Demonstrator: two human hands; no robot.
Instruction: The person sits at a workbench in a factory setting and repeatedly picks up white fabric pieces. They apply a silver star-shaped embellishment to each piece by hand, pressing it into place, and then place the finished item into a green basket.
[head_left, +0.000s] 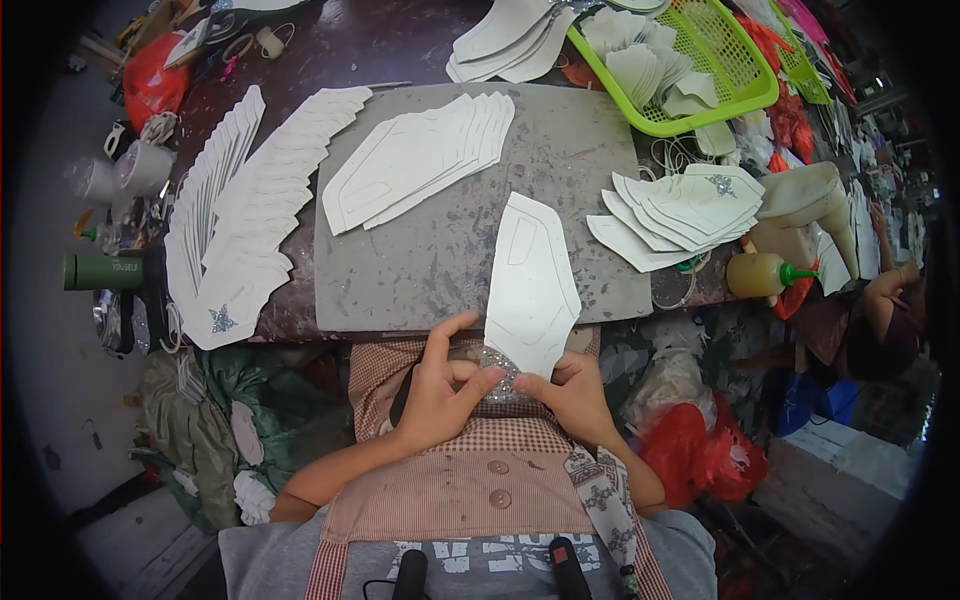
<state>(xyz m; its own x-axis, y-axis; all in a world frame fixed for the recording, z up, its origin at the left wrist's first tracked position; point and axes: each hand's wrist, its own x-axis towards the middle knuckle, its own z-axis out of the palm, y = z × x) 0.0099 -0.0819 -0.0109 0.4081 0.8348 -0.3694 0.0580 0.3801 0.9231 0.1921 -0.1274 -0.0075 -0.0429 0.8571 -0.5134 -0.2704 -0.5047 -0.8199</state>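
A white cut shoe-upper piece point(533, 280) with faint outlines drawn on it leans over the near edge of the grey board point(420, 280). At its lower end is a silver glitter patch point(501, 372), which both thumbs press. My left hand point(447, 392) pinches the patch's left side, its index finger raised toward the board. My right hand point(572, 396) grips the piece's lower right corner between thumb and curled fingers. On the board lies a fanned stack of similar white pieces point(420, 160). Another stack, topped by a silver star point(685, 210), rests at the board's right edge.
Long fanned rows of white pieces point(270, 200) cover the table's left side, beside a green tumbler point(105, 271). A lime-green basket point(665, 120) of white pieces stands at the far right. A yellowish glue bottle point(757, 275) is on the right. Another person's arm point(885, 290) shows farther right.
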